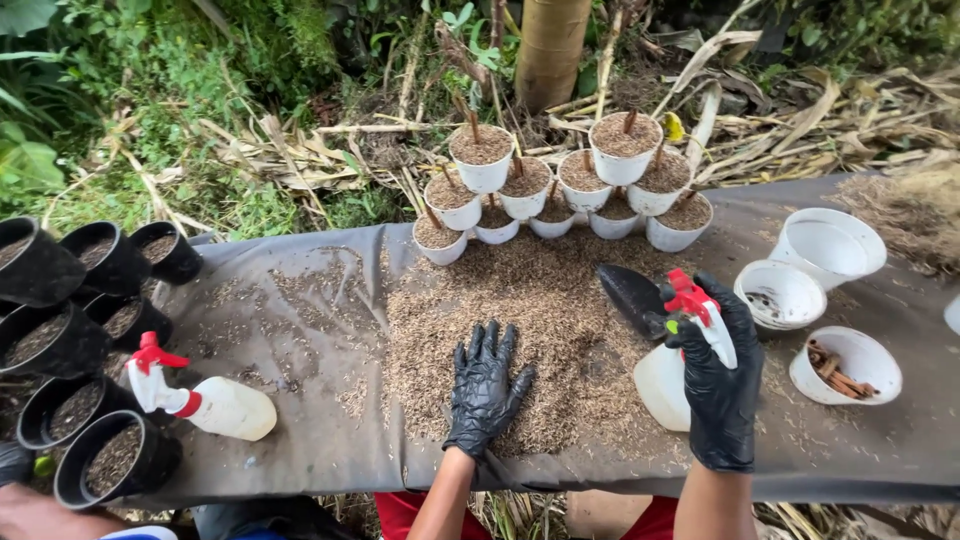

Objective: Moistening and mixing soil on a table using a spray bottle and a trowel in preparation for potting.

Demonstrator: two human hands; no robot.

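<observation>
My left hand (484,390), in a black glove, lies flat with fingers spread on a heap of brown husk mix (545,310) spread over a dark sheet (310,440). In a black glove too, my right hand (718,385) grips a white spray bottle (668,375) with a red trigger, held over the right side of the heap. A black trowel (630,293) lies on the mix just left of the bottle's nozzle.
Several white pots (560,190) filled with mix and sticks are stacked at the back. Three white cups (830,240) stand right, one holding brown sticks (835,375). A second spray bottle (215,403) lies left near several black pots (80,330). Another person's hand (30,510) shows at bottom left.
</observation>
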